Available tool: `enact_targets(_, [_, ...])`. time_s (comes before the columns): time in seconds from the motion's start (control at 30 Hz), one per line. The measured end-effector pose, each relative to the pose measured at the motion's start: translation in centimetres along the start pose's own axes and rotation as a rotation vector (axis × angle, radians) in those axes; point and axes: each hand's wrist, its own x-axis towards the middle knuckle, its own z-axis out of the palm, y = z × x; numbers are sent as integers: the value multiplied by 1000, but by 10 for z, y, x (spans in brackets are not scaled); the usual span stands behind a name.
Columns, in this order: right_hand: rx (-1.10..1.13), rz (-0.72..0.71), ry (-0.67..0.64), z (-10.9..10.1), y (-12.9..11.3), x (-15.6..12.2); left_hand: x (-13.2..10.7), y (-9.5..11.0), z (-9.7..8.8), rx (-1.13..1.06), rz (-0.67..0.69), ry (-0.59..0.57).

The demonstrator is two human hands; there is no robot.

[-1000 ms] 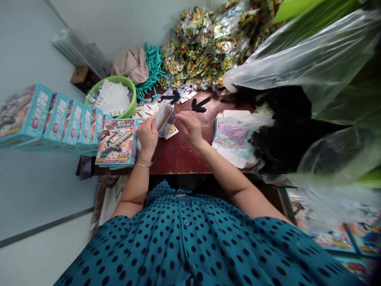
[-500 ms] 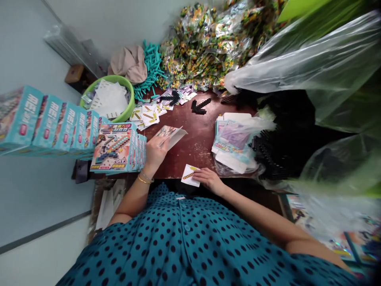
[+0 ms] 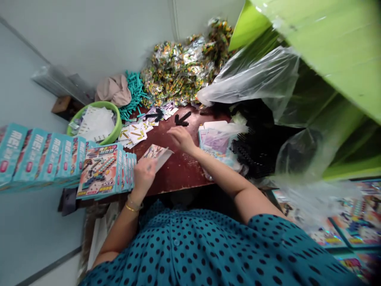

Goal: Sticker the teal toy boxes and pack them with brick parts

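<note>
A small printed carton (image 3: 157, 155) with a raised white flap is gripped in my left hand (image 3: 144, 174), at the table's left front. Over the middle of the table, my right hand (image 3: 182, 139) reaches out with its fingers extended and apart, and I see nothing in it. Just beyond its fingertips lies an L-shaped or arrow-like black beaded piece (image 3: 182, 119). Left of that is a spread of white printed cards (image 3: 135, 134), with another black piece (image 3: 155, 115) on the papers behind them. The inside of the carton is hidden from me.
Finished-looking blue boxes (image 3: 98, 171) stand in a row at the left, near a green basin (image 3: 117, 127) of papers. Turquoise sticks (image 3: 135, 93) and bagged beads (image 3: 178, 75) are heaped behind. Flattened cartons (image 3: 214, 137) and plastic-lined black pieces (image 3: 247, 153) lie right.
My right hand has moved from the table's front edge out toward the black piece, and the white card it held is out of sight. My left hand still holds the carton. The view has shifted.
</note>
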Motion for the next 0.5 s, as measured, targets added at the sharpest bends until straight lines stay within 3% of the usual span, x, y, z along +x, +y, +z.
enact_targets(0.1, [-102,426,-61,-7,63,31,-31,4,30,-94,39,-278])
enact_targets(0.13, [-109,485,-77,-8,77,38,-39,3,41,-159,8,-362])
enact_targets(0.2, [-80,475,-84,-7,89,43,-43,-6,59,-379,-160,-410])
enact_targets(0.3, [13,320,-112,6,64,24,-22,-29,70,-925,-604,-241])
enact_targets(0.37, [166,68,-210,17,35,3,0,-44,68,-1319,-885,-151])
enact_targets(0.4, [287,-130,-299,22,23,-5,10,-50,66,-1471,-990,-140])
enact_targets(0.47, [449,-416,-444,28,11,-4,23,-58,64,-1630,-1147,-143])
enact_targets(0.5, [479,-478,-482,30,13,7,25,-61,64,-1650,-1208,-134])
